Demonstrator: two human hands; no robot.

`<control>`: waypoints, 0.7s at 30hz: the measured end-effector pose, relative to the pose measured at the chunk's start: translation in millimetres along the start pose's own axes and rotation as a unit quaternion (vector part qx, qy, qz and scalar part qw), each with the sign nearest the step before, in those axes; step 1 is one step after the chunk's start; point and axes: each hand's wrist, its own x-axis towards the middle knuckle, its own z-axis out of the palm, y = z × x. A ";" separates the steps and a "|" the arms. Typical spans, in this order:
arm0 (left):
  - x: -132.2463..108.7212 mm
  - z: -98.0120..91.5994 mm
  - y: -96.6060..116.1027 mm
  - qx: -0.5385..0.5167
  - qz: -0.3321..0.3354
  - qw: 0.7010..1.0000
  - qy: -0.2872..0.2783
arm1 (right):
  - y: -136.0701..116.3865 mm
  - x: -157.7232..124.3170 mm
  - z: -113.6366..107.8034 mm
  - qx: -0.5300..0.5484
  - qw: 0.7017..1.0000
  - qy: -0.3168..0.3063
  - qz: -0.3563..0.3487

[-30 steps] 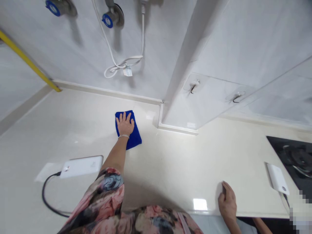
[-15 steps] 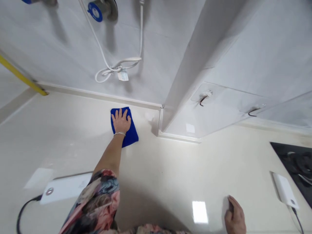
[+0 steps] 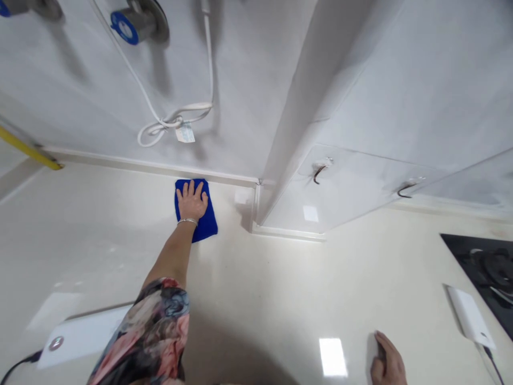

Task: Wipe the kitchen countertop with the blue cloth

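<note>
Countertop: pale glossy stone (image 3: 280, 289) running back to a white tiled wall (image 3: 80, 107) at 12 o'clock.
Left arm: bare forearm (image 3: 170, 256) stretched straight toward 11 o'clock, out of a floral sleeve (image 3: 148, 331).
Blue cloth: flat on the countertop at 11 o'clock (image 3: 205, 229), far edge against the wall's foot.
Left hand: palm down (image 3: 191, 200), fingers spread flat on the blue cloth, pressing rather than clutching.
Right hand: at 5 o'clock (image 3: 388, 366), resting on the countertop, cut by the frame; whether it is open cannot be told.

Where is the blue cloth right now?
In the head view, the blue cloth lies left of centre on the countertop, at the back wall, under the left hand, below the white cord.
</note>
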 end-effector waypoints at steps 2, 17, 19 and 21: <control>-1.6 -0.8 1.5 0.007 -0.010 1.000 -0.015 | 1.5 -0.2 3.9 0.004 1.000 0.008 -0.005; -85.4 4.5 52.6 0.047 0.087 0.994 -0.034 | -4.0 4.4 10.5 0.016 0.999 0.023 -0.047; -101.9 4.2 63.0 0.039 0.112 0.992 -0.042 | -5.9 6.2 10.7 0.022 0.998 0.027 -0.052; -118.9 4.3 71.7 0.027 0.142 0.988 -0.049 | -7.9 7.9 10.4 0.030 0.997 0.034 -0.058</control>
